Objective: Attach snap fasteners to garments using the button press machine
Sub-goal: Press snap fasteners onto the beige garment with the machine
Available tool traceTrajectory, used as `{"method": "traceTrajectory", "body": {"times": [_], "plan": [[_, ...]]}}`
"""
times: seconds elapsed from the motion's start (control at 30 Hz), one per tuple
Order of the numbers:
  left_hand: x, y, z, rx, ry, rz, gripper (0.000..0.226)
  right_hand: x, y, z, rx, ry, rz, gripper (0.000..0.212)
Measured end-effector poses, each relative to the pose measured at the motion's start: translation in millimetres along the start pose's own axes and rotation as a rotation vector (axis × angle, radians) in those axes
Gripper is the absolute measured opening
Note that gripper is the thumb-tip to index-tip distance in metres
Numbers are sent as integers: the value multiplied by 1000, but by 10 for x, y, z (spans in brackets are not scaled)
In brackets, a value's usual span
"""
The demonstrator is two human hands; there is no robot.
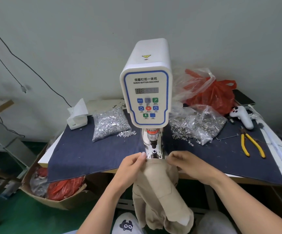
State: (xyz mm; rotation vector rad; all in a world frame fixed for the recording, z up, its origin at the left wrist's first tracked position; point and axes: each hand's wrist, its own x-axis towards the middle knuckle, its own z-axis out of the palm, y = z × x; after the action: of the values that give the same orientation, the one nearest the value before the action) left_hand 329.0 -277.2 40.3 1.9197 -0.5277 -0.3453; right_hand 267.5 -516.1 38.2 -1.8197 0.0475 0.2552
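garment (158, 186): beige, top edge stretched just in front of the die (154, 152), the rest hanging off the table's front.
left hand (133, 166): pinches the edge's left end.
right hand (184, 162): pinches the right end.
edge axis: left-right, between both hands.
die from fingers: just behind, midway; both hands equally near.

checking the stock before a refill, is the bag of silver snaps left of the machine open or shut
Open. The bag lies slumped on the blue cloth, and loose snaps have spilled from its right end beside the machine.
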Motion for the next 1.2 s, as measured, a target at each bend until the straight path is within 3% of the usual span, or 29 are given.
{"method": "traceTrajectory", "body": {"times": [0.13, 0.3, 0.73, 0.9, 1.2], "plan": [[153, -71, 54, 15, 93, -50, 48, 165, -25, 17, 32, 145, -40, 39], [298, -190, 103, 24, 172, -93, 52, 298, 6, 25, -56, 173, -17, 40], [355, -305, 112, -63, 137, -119, 49, 359, 88, 31, 53, 158, 0, 41], [357, -302, 100, -90, 120, -110, 52, 354, 77, 27, 35, 156, -16, 54], [349, -306, 109, -89, 133, -116, 50, 360, 58, 44, 12, 190, -18, 46]]}}
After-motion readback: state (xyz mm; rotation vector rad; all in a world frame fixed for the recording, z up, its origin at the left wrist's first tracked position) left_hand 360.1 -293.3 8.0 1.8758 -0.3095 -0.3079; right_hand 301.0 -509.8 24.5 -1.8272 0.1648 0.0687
